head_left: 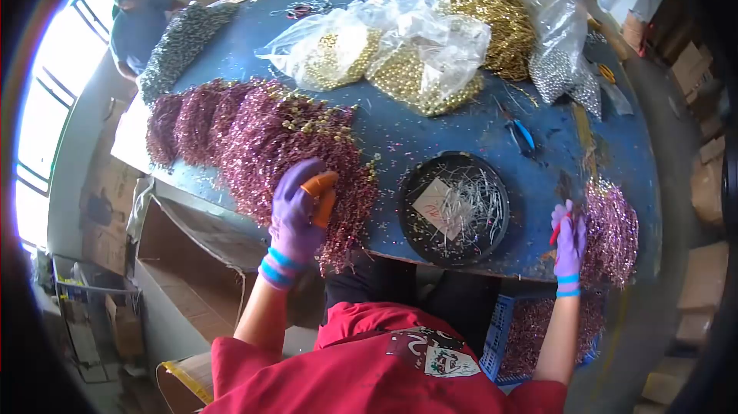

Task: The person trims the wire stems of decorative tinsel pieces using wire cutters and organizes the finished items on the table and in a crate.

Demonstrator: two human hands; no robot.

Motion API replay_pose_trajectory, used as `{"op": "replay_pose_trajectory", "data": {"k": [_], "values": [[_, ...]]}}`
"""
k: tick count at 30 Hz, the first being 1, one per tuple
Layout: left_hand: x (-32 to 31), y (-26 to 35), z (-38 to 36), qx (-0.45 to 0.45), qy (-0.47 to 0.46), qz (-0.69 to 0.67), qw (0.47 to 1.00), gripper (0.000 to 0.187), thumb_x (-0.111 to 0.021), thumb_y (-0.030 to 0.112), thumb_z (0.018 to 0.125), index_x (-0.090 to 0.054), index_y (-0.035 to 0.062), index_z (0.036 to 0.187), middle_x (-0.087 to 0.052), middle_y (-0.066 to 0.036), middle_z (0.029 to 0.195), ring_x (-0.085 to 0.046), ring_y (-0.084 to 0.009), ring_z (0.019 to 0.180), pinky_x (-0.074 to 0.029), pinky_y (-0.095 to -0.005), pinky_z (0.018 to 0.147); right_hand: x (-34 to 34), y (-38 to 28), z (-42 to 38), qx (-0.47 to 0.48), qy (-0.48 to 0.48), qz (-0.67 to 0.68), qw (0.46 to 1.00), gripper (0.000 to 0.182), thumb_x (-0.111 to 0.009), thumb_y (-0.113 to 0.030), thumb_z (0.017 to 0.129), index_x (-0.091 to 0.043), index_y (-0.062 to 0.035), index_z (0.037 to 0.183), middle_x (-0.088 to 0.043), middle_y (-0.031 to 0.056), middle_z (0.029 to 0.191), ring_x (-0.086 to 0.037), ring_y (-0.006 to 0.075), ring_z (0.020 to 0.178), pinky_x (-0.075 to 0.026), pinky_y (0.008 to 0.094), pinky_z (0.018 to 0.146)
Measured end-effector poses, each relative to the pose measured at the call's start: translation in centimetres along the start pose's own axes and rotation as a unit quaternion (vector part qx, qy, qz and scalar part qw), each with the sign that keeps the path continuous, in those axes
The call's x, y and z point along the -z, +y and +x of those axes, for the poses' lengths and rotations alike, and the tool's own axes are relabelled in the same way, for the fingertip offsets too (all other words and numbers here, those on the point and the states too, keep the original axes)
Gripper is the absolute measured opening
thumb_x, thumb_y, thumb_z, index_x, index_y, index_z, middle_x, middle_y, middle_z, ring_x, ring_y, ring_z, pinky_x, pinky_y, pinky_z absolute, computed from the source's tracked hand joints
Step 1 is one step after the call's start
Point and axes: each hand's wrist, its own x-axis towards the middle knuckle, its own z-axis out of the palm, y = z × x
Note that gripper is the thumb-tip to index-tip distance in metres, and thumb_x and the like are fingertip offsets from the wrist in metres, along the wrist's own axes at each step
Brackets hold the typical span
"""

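Observation:
My left hand (pixel 298 206), in a purple glove with orange on the fingers, is over the front of a large pile of pink tinsel (pixel 261 137). Its fingers are curled together, and whatever they may hold is hidden. Small gold beads (pixel 296 116) lie on top of that pile. At the table's front right, my gloved right hand (pixel 569 243) is closed around a red-handled tool (pixel 555 234); its working end does not show. Right beside it, a bundle of pink tinsel (pixel 611 229) hangs over the table edge. Between my hands is a round black tray (pixel 406 218) with silvery strips and a card (pixel 441 208).
Bags of gold beads (pixel 430 79), a gold bead heap (pixel 492 22) and bagged silver beads (pixel 565 76) occupy the back. Blue-handled pliers (pixel 520 136) lie behind the tray. Below is a blue crate (pixel 498 337). A person (pixel 142 26) stands far left by silver tinsel (pixel 181 45).

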Motion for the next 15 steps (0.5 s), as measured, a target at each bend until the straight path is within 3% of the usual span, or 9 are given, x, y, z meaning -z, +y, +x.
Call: {"op": "replay_pose_trajectory", "data": {"k": [2,4,8,15], "values": [[0.7,-1.8,0.7,-0.010,0.054,0.089,0.994,0.030,-0.069,0.006,0.076,-0.064,0.0098,0.105,-0.059,-0.016,0.114,-0.056,-0.0357,0.107,-0.046,-0.0446,0.090,0.4,1.4,-0.9,-0.009,0.033,0.071,0.997,0.049,-0.050,-0.027,0.097,-0.039,-0.0037,0.139,-0.055,0.0125,0.126,-0.054,0.0199,0.113,-0.042,0.0332,0.099],[1.8,-2.7,1.2,0.044,0.083,0.196,0.976,0.031,-0.071,0.014,0.077,-0.064,0.0109,0.107,-0.058,-0.016,0.119,-0.054,-0.0357,0.110,-0.043,-0.0460,0.093,0.8,2.3,-1.2,0.001,0.046,0.136,0.990,0.050,-0.047,-0.028,0.098,-0.036,-0.0051,0.141,-0.053,0.0134,0.129,-0.053,0.0209,0.116,-0.041,0.0346,0.100],[3.9,-5.0,1.5,0.107,0.112,0.308,0.939,0.034,-0.071,0.021,0.079,-0.063,0.0106,0.110,-0.055,-0.016,0.125,-0.051,-0.0355,0.116,-0.040,-0.0466,0.097,0.5,2.6,-1.0,0.014,0.034,0.056,0.998,0.049,-0.047,-0.030,0.098,-0.039,-0.0061,0.140,-0.056,0.0138,0.126,-0.055,0.0215,0.112,-0.042,0.0353,0.099],[3.8,-4.9,0.2,0.121,0.092,0.317,0.936,0.044,-0.071,0.031,0.079,-0.060,0.0102,0.116,-0.051,-0.017,0.129,-0.047,-0.0375,0.120,-0.035,-0.0494,0.101,-0.2,2.9,-0.7,-0.016,0.063,0.034,0.997,0.050,-0.047,-0.037,0.096,-0.043,-0.0065,0.136,-0.060,0.0111,0.117,-0.058,0.0189,0.102,-0.045,0.0334,0.092]]}}
